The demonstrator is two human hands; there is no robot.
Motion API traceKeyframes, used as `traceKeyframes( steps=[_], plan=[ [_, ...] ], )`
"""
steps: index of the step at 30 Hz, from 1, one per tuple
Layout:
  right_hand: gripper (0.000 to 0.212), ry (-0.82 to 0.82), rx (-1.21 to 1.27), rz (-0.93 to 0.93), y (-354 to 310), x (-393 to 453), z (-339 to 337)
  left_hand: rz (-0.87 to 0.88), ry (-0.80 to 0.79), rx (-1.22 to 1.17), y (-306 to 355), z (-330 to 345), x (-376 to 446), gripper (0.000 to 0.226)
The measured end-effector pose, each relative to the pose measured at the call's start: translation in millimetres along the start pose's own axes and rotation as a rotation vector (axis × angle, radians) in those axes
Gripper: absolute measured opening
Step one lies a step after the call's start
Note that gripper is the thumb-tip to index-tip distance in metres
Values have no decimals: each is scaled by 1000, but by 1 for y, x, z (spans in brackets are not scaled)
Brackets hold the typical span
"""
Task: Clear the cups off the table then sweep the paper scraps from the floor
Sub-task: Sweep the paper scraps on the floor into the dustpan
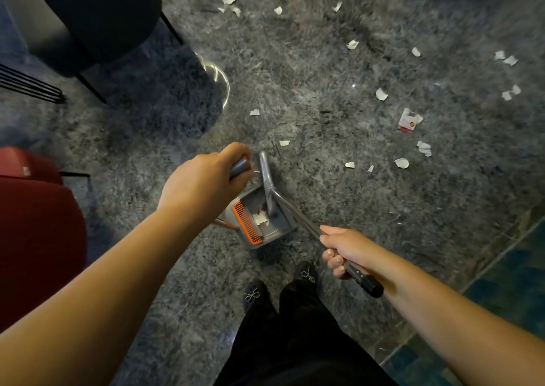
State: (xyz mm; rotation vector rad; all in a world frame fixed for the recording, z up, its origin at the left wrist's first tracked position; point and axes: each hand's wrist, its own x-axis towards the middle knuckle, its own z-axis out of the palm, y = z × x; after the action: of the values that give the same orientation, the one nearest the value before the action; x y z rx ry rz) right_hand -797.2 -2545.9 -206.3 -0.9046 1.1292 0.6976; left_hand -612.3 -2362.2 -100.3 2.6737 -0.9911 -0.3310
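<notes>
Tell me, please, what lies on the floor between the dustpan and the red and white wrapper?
In the head view, between the dustpan and the wrapper lie two small paper scraps; the rest is bare grey floor.

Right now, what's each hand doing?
Left hand: fingers curled round the dustpan handle.
Right hand: fingers curled round the broom handle.
</notes>
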Motion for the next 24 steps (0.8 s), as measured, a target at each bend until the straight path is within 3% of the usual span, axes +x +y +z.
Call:
traceKeyframes(
  steps=[6, 12, 17, 24],
  plan=[
    [51, 39, -20, -51, -9, -10, -3, -2, 37, 5, -17, -10, -10, 32],
    [50, 83, -22, -89, -40, -8, -5, -188, 135, -63, -46, -33, -17, 24],
    [51, 97, -86, -108, -66, 5, 4, -229, 180, -57, -73, -52, -2, 24],
    [51, 101, -96, -77, -101, 43, 36, -190, 71, 24, -113, -61, 39, 25]
  ],
)
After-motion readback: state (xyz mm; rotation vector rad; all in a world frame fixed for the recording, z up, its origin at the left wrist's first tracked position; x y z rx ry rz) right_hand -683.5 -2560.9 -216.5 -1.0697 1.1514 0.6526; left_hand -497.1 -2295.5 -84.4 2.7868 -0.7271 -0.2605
